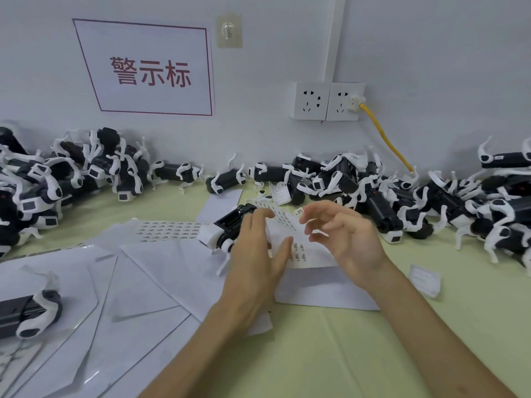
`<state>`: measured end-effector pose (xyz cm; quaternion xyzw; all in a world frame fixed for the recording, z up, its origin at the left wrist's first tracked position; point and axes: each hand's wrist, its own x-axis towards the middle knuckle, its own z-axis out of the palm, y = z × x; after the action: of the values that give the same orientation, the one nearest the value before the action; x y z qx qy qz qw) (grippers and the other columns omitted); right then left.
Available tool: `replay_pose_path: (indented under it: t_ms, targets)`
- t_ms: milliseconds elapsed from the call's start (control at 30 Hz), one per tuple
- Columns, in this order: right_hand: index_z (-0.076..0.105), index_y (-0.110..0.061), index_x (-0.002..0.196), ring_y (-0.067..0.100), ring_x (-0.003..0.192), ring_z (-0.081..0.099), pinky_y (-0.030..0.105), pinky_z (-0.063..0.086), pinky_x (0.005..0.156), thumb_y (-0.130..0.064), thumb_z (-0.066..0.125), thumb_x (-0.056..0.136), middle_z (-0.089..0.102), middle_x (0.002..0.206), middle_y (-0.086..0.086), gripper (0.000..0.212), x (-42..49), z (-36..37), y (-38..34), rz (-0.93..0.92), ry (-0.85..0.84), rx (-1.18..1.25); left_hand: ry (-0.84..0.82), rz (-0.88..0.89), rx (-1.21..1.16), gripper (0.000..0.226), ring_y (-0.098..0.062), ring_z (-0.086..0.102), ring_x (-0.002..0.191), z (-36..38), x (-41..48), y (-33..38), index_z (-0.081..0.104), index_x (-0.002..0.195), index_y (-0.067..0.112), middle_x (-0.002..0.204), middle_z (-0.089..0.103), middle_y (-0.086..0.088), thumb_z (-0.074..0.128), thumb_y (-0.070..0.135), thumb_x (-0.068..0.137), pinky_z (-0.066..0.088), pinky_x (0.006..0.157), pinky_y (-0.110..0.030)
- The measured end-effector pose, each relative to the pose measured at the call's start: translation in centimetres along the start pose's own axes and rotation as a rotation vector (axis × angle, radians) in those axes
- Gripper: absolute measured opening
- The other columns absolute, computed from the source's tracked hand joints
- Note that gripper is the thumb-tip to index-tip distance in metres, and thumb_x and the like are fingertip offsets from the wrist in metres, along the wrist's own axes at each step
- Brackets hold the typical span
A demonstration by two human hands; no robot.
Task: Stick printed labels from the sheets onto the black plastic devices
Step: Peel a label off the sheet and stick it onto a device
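— White label (299, 211), tiny, riding on the forefinger tip of the right hand (344, 237). The other fingers are loosely curled. Whether the thumb pinches it too, I cannot tell.

— And the left hand (255, 254)?

— Clamped on the sheet (287, 225), thumb on top and fingers behind, bowing it up off the worktop (316, 354).

— Which step is that?

— Peeling looks done, I'd judge. The label is clear of the sheet and not yet on anything.

— Where does it go?

— Most likely the device (230, 222) just left of the left hand, mid-worktop towards the far edge. The next move calls for carrying the label across, squaring it to a flat face and pressing it down without a crease. The left hand may need to let go of the sheet and steady the device.

— Anything readable?

— The sign (149, 70) on the wall: red characters "警示标" inside a red border. The print on the label and the sheet is too small to read. The same goes for a second sheet (169, 229), flat on the worktop left of the device.

— And further out?

— A left heap (86, 170) and a right heap (431, 196) of devices run along the far edge. A stray device (26, 314) sits at the left edge, and papers (143, 282) spread towards the near-left corner.
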<state>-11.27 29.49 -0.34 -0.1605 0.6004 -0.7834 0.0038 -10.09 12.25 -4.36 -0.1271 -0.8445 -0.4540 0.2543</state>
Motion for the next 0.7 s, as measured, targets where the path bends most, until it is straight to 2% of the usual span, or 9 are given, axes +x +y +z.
replay_pose_path:
  t_ms: [33, 100, 200, 300, 367, 467, 567, 633, 700]
  targets:
    - [0.072, -0.004, 0.09, 0.019, 0.074, 0.058, 0.03, 0.046, 0.07, -0.007, 0.046, 0.063, 0.067, 0.087, 0.013, 0.038, 0.0, 0.1, 0.1, 0.01, -0.005, 0.002, 0.042, 0.021, -0.003, 0.025, -0.005, 0.054, 0.08, -0.3, 0.2, 0.3, 0.057, 0.114, 0.03, 0.097, 0.05, 0.012, 0.066, 0.038, 0.093, 0.041, 0.068, -0.018]
    - [0.076, -0.006, 0.09, 0.018, 0.072, 0.057, 0.032, 0.045, 0.071, -0.007, 0.046, 0.063, 0.066, 0.086, 0.012, 0.04, 0.0, 0.2, 0.3, 0.021, -0.016, -0.003, 0.027, -0.028, -0.199, 0.017, -0.01, 0.054, 0.071, -0.9, 0.6, 1.0, 0.067, 0.1, 0.032, 0.088, 0.055, 0.005, 0.06, 0.045, 0.093, 0.044, 0.067, -0.022]
    - [0.079, -0.011, 0.089, 0.018, 0.071, 0.057, 0.032, 0.046, 0.071, -0.007, 0.048, 0.065, 0.066, 0.085, 0.009, 0.04, -0.1, 0.4, 0.5, 0.027, -0.044, -0.04, -0.04, -0.114, -0.507, 0.01, -0.013, 0.057, 0.061, -1.5, 0.9, 1.8, 0.072, 0.092, 0.024, 0.068, 0.06, 0.005, 0.065, 0.027, 0.098, 0.052, 0.064, -0.033]
    - [0.081, -0.016, 0.089, 0.018, 0.071, 0.058, 0.031, 0.048, 0.074, -0.009, 0.052, 0.07, 0.069, 0.083, 0.005, 0.035, -0.1, 0.7, 0.8, -0.008, -0.001, -0.192, 0.021, -0.127, -0.489, 0.016, -0.01, 0.056, 0.056, -1.6, 1.0, 1.8, 0.07, 0.086, 0.018, 0.064, 0.06, 0.007, 0.063, 0.013, 0.1, 0.051, 0.062, -0.03]
    - [0.079, -0.017, 0.09, 0.014, 0.069, 0.061, 0.03, 0.051, 0.073, -0.013, 0.057, 0.077, 0.071, 0.08, -0.003, 0.027, -0.3, 1.0, 1.3, -0.14, 0.141, -0.455, 0.043, -0.126, -0.449, 0.017, -0.013, 0.057, 0.057, -1.4, 0.9, 1.6, 0.067, 0.087, 0.017, 0.065, 0.059, 0.004, 0.06, 0.013, 0.102, 0.052, 0.063, -0.033]
    - [0.076, -0.019, 0.098, 0.01, 0.069, 0.059, 0.025, 0.05, 0.069, -0.01, 0.07, 0.088, 0.066, 0.082, -0.01, 0.014, -0.5, 1.1, 1.9, -0.537, 0.284, -0.928, 0.046, -0.116, -0.336, 0.017, -0.027, 0.061, 0.065, -1.3, 0.9, 1.3, 0.068, 0.087, 0.02, 0.068, 0.06, 0.004, 0.06, 0.016, 0.101, 0.053, 0.067, -0.04]
    - [0.078, -0.014, 0.101, 0.012, 0.071, 0.057, 0.029, 0.05, 0.069, -0.007, 0.076, 0.089, 0.065, 0.088, -0.004, 0.014, -0.5, 1.1, 2.1, -0.768, 0.219, -1.076, -0.014, -0.097, -0.245, 0.018, -0.022, 0.062, 0.066, -1.2, 0.8, 1.5, 0.072, 0.089, 0.022, 0.067, 0.061, 0.018, 0.061, 0.015, 0.101, 0.049, 0.065, -0.028]
    - [0.079, -0.012, 0.097, 0.018, 0.072, 0.059, 0.038, 0.051, 0.067, -0.007, 0.077, 0.088, 0.064, 0.085, 0.001, 0.011, -0.4, 1.3, 2.3, -0.835, 0.201, -1.132, -0.03, -0.093, -0.234, 0.019, -0.016, 0.06, 0.065, -1.1, 0.6, 1.6, 0.074, 0.091, 0.023, 0.067, 0.061, 0.024, 0.06, 0.015, 0.101, 0.045, 0.063, -0.021]
    - [0.079, -0.011, 0.093, 0.021, 0.072, 0.06, 0.043, 0.051, 0.064, -0.007, 0.078, 0.086, 0.064, 0.082, 0.001, 0.008, -0.3, 1.3, 2.5, -0.866, 0.226, -1.183, -0.047, -0.105, -0.232, 0.021, -0.013, 0.059, 0.064, -1.0, 0.5, 1.6, 0.074, 0.092, 0.023, 0.068, 0.061, 0.024, 0.058, 0.014, 0.102, 0.044, 0.063, -0.021]
